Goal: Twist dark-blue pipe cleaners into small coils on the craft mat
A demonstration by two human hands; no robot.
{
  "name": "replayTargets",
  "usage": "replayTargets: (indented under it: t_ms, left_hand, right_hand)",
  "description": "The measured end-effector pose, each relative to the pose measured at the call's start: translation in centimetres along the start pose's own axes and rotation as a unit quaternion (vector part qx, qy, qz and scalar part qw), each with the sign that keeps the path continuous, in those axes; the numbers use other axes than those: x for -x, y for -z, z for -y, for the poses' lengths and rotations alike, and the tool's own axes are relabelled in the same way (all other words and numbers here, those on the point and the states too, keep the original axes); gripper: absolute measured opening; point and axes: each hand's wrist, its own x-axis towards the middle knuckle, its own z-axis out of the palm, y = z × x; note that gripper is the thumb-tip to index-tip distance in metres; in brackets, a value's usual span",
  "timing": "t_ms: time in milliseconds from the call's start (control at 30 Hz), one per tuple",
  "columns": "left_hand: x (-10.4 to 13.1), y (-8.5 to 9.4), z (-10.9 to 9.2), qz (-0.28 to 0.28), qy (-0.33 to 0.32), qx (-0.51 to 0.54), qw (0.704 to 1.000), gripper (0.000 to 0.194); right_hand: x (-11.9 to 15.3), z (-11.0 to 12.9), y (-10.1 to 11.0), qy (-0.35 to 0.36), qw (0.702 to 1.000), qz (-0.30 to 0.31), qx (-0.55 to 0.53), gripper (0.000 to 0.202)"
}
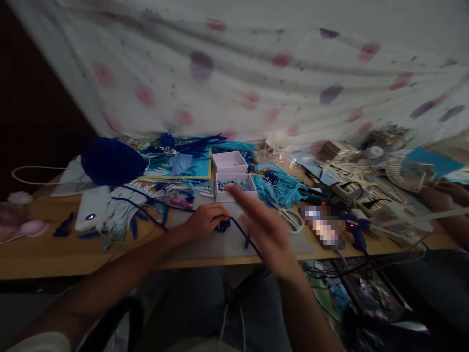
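Hanging at the far side, a big spotted cloth [252, 73] drooped behind a wooden table [44, 256]. A grey mat [234, 249] lay at the table's near edge, with a fuzzy blue lump [112, 161] off to its far left. Over the mat, the right hand [269, 234] was blurry, its fingers stretched out straight. The left hand [203, 222] rested low, fingers bent and close together. Past them sat an open pale box [222, 197]. White-handled scissors [301, 225] lay to the right. A dark blue strand [241, 230] ran from the left fingers toward the right hand. By the left fingertips I saw a small blue curl [224, 226], but couldn't tell if they pinched it.
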Motion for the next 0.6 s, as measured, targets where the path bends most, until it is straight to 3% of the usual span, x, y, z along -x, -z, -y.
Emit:
replayTargets:
  t_ms: [67,100,133,200,267,333,467,600]
  left_hand:
    - [0.0,0.2,0.2,0.046,-0.017,0.043,0.998,0.018]
    - [0.0,0.3,0.2,0.058,-0.023,0.054,0.997,0.019]
    - [-0.1,0.4,0.2,0.062,-0.023,0.066,0.996,0.021]
    - [-0.2,0.5,0.1,0.062,-0.022,0.076,0.995,0.022]
    - [-0.2,0.4,-0.2,0.066,-0.021,0.078,0.995,0.023]
    - [-0.1,0.2,-0.5,0.075,-0.007,0.093,0.993,0.024]
    - [0.1,0.1,-0.9,0.076,0.029,0.125,0.989,0.024]
    - [0.1,0.2,-1.0,0.075,0.012,0.113,0.991,0.023]
  right_hand:
    - [0.3,-2.9,2.3,-0.036,0.974,-0.212,0.063,0.043]
    - [0.7,-4.4,3.5,-0.060,0.957,-0.254,0.129,0.039]
    - [1.1,-5.8,4.4,-0.075,0.947,-0.241,0.200,0.037]
    - [2.1,-7.7,5.2,-0.076,0.957,-0.124,0.251,0.038]
    - [2.9,-8.2,4.5,-0.068,0.969,0.010,0.236,0.045]
    - [3.3,-8.2,2.9,-0.075,0.970,0.076,0.220,0.047]
    - [2.6,-8.4,0.3,-0.116,0.962,0.032,0.246,0.017]
    - [1.7,-8.9,-0.9,-0.121,0.978,-0.018,0.167,0.011]
